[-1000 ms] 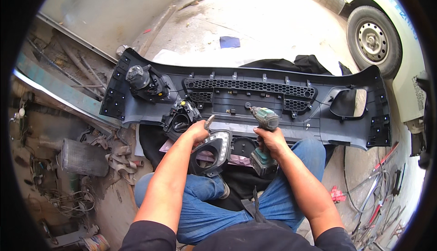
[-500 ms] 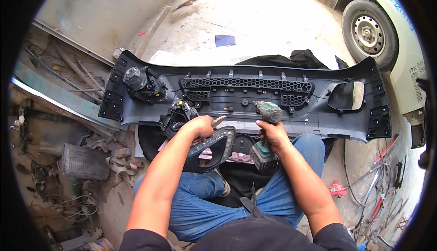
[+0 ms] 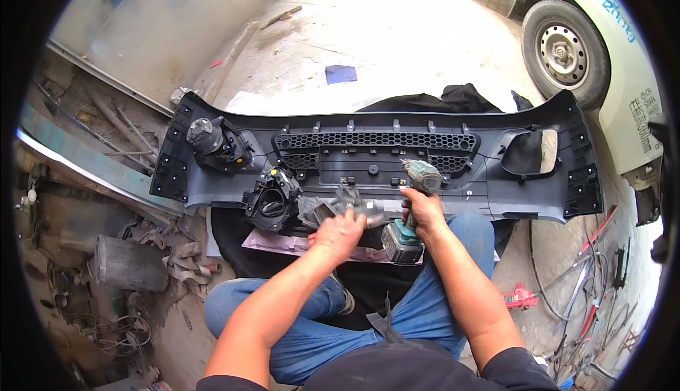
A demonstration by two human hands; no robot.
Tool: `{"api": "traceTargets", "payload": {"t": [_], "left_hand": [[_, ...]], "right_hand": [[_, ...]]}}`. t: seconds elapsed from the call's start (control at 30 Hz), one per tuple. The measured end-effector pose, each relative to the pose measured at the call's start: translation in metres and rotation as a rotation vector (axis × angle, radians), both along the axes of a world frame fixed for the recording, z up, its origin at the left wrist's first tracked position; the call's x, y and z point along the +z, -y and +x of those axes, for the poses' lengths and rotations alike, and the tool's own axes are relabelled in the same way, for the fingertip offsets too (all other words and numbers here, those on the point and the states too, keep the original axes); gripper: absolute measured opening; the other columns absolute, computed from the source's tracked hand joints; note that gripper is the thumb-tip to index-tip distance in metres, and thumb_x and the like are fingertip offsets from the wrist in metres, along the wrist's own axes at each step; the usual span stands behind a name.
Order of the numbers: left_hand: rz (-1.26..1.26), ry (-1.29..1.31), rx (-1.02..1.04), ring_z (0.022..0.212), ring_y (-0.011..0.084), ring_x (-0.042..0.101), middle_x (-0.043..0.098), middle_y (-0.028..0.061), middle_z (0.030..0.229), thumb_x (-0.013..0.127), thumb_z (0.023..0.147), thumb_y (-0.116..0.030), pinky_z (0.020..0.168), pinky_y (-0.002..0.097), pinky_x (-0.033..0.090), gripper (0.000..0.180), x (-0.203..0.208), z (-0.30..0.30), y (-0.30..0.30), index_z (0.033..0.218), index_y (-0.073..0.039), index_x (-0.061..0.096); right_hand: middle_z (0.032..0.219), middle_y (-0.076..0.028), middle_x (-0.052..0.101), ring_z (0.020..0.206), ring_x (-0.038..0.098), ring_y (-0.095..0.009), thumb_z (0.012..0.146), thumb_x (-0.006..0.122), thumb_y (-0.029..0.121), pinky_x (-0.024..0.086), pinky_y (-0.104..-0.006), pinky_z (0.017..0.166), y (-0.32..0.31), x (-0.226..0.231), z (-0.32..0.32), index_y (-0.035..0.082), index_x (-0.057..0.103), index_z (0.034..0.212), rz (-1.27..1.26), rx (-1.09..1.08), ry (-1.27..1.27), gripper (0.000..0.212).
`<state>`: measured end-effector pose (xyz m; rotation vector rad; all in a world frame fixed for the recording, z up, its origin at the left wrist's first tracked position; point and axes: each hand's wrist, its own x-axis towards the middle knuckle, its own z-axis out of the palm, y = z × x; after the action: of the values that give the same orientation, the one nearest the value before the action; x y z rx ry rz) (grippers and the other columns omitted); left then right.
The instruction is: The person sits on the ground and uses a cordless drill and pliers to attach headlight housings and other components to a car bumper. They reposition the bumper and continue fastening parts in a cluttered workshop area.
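Note:
My right hand (image 3: pixel 423 212) is wrapped round the grip of a green and black cordless drill (image 3: pixel 423 176), its chuck pointing away over the bumper. Beside it, my left hand (image 3: pixel 340 235) is on a grey lamp trim frame (image 3: pixel 322 210), slightly blurred, with fingers bent over its near side. Both hands are at the near edge of a black car bumper (image 3: pixel 489 185), which lies with its clips and honeycomb grille showing. Left of my left hand sits a black round lamp housing (image 3: pixel 271 203). Another lamp unit (image 3: pixel 212 143) is in the bumper's left opening.
A white vehicle's wheel (image 3: pixel 564 51) stands at the far right. Hoses and a red tool (image 3: pixel 520 297) lie on the floor at right. Along the left are a metal cylinder (image 3: pixel 131 262), straps and scrap. Black cloth (image 3: pixel 464 98) lies beyond the bumper; a blue sheet (image 3: pixel 341 74) lies farther off.
My left hand has moved right with the lamp trim frame and turned it, so its ring of lights no longer shows. The right hand still holds the drill in nearly the same place.

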<state>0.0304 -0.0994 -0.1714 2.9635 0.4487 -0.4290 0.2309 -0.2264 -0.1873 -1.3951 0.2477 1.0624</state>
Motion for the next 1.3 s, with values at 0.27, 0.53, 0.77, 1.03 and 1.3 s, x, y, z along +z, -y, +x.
{"api": "traceTargets", "payload": {"t": [0.27,0.53,0.77,1.03,1.3], "left_hand": [[-0.300,-0.496,0.088,0.111,0.0398,0.074,0.076,0.0229,0.115,0.067,0.088,-0.010,0.094,0.0508,0.060,0.032,-0.019,-0.033,-0.008,0.120,-0.006,0.070],[-0.868,-0.475,0.836,0.071,0.0201,0.069,0.074,0.0075,0.088,0.075,0.100,-0.025,0.060,0.0389,0.056,0.029,-0.035,-0.053,-0.052,0.113,0.001,0.071],[-0.690,-0.388,0.686,0.075,0.0168,0.063,0.072,0.0066,0.090,0.076,0.099,-0.033,0.064,0.0387,0.054,0.040,-0.028,-0.044,-0.052,0.128,-0.006,0.072],[-0.908,-0.280,0.976,0.058,0.0111,0.056,0.071,0.0024,0.083,0.084,0.093,-0.024,0.051,0.0300,0.044,0.034,0.003,-0.027,-0.069,0.118,-0.004,0.075],[-1.075,-0.120,1.061,0.053,0.0088,0.046,0.075,0.0045,0.085,0.089,0.087,-0.024,0.047,0.0295,0.035,0.029,-0.010,-0.013,-0.057,0.104,-0.003,0.079]], "right_hand": [[0.073,-0.002,0.063,0.054,0.057,-0.013,0.091,0.081,0.020,0.047,-0.0320,0.048,-0.001,0.002,-0.003,0.006,0.066,0.092,0.005,0.025,0.021,0.021],[0.073,-0.003,0.064,0.053,0.057,-0.013,0.091,0.082,0.020,0.046,-0.0309,0.048,-0.004,0.002,-0.005,0.003,0.068,0.090,0.038,0.048,0.050,0.022],[0.073,-0.003,0.064,0.053,0.058,-0.013,0.091,0.082,0.019,0.046,-0.0301,0.048,-0.007,0.003,-0.008,0.003,0.069,0.091,0.045,0.074,0.049,0.020],[0.075,-0.003,0.063,0.055,0.058,-0.013,0.091,0.083,0.020,0.048,-0.0318,0.049,-0.003,-0.003,-0.006,0.005,0.069,0.097,-0.015,0.099,0.100,0.021],[0.076,-0.004,0.065,0.054,0.057,-0.013,0.091,0.083,0.019,0.046,-0.0304,0.048,0.004,-0.004,-0.004,0.002,0.069,0.095,-0.035,0.094,0.103,0.022]]}}
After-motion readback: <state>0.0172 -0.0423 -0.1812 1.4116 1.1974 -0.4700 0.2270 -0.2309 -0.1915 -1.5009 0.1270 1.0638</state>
